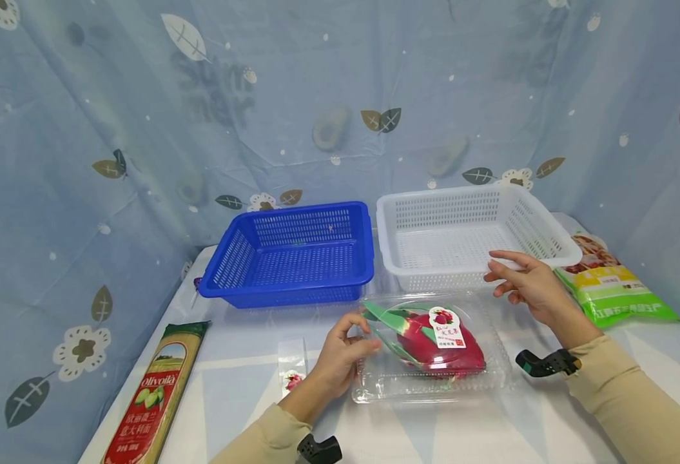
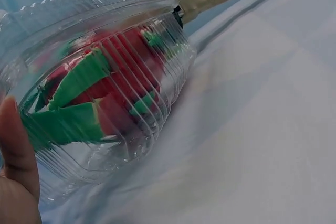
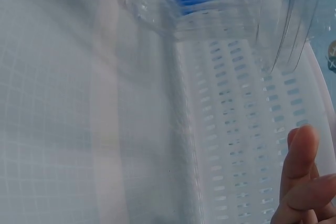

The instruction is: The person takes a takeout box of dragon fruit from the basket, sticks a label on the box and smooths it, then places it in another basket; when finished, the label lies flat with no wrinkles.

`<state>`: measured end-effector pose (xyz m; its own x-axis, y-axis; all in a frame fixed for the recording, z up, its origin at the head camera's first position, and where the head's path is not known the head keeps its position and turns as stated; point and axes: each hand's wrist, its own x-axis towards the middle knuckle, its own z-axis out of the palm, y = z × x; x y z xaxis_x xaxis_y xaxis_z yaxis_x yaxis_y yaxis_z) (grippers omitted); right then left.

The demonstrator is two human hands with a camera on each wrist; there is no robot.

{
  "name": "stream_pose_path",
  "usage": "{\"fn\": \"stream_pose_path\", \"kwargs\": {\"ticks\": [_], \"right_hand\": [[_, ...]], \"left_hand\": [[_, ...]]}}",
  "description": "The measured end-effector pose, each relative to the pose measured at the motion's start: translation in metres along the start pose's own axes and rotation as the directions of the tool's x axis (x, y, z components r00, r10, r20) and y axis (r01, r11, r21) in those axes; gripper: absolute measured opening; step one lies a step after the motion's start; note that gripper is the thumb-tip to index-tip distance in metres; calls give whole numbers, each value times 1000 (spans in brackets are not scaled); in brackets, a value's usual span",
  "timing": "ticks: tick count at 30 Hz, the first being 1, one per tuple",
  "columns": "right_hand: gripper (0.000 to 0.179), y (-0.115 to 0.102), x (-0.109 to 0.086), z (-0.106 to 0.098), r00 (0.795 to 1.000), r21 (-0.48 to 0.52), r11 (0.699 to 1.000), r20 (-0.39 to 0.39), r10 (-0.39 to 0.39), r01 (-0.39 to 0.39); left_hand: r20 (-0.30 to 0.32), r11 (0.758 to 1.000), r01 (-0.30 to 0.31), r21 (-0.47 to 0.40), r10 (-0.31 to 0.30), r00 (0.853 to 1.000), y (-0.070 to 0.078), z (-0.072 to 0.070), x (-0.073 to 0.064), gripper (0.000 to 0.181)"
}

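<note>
A clear plastic clamshell box [image 1: 427, 388] lies across the front middle of the table, a red dragon fruit [image 1: 467, 353] with green leaf tips inside it. Its lid bears a white label [image 1: 447, 328] printed with a dragon fruit. My left hand [image 1: 340, 357] grips the box's left edge, the thumb against the plastic, as the left wrist view also shows. To the right of the box and above the table, my right hand [image 1: 528, 287] has its fingers loosely spread by the front rim of the white basket [image 1: 432, 278], holding nothing.
Left of the white basket stands a blue basket [image 1: 293, 297]. A bag of Olivoilà pasta [image 1: 154, 399] lies at the table's left. Beside my left hand is a strip of labels [image 1: 291, 364]. At the right lies a green and yellow food bag [image 1: 618, 293]. Patterned blue cloth [image 1: 316, 77] hangs behind.
</note>
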<state>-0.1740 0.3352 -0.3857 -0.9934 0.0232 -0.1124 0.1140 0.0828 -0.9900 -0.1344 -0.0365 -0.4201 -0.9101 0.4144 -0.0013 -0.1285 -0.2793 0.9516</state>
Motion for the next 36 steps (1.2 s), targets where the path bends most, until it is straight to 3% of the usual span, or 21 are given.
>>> {"fn": "stream_pose_path", "kwargs": {"ticks": [3,11,21,28,33,36], "right_hand": [[26,0,-1,0,1000,-1,1000,-2,5,-5],[36,-1,-2,0,1000,-27,999,-11,17,-17],[24,-2,-3,0,999,-30,999,11,31,-31],[32,1,-3,-1,999,-55,998,-7,43,-43],[56,2,-2,-1,999,-84,996,-37,29,-32],[55,1,-1,-1,999,-78,997,-35,25,-28]], "left_hand": [[-10,1000,-2,-15,2,1000,3,1,-5,28],[-34,998,-18,-63,16,999,18,5,-16,26],[-106,996,-91,-8,90,990,42,11,-23,27],[-102,987,-158,-7,156,982,66,12,-11,26],[-139,982,-191,-5,188,972,84,11,10,27],[-157,979,-205,-6,202,967,91,8,25,26]]}}
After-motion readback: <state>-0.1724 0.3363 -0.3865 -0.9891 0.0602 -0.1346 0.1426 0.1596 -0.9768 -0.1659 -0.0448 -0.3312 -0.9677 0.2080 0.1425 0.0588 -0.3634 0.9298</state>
